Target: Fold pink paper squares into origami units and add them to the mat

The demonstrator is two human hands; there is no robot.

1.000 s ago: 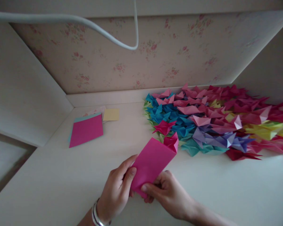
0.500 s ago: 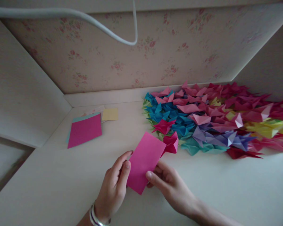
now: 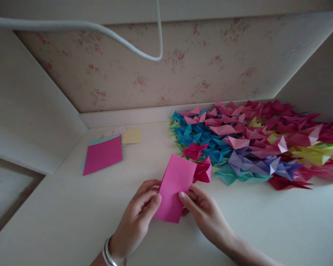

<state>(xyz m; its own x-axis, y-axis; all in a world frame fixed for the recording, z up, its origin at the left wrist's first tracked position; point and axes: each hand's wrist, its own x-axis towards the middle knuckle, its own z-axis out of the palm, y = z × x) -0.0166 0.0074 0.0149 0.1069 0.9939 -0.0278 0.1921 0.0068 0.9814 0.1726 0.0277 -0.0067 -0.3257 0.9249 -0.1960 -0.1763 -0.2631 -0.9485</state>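
- The pink paper (image 3: 175, 188), a narrow rectangle, sits between the two hands; whether its near edge touches the worktop (image 3: 255, 229) I cannot tell.
- The left hand (image 3: 141, 208) grips the paper's left edge, thumb along the edge, fingers bent behind it.
- The right hand (image 3: 201, 207) pinches the right edge, thumb on the upper face, fingers curled beneath.
- Both forearms enter from the bottom of the view and angle inward; a silver bracelet (image 3: 108, 253) circles the left wrist.
- Just beyond the paper's upper right corner lies a crimson folded piece (image 3: 204, 170), by a heap of folded papers (image 3: 244, 142).
- A magenta sheet (image 3: 102, 155) and a yellow square (image 3: 131, 136) lie farther back, left.
- White worktop surface shows on both sides of the hands, ending behind at a white strip (image 3: 127, 115).
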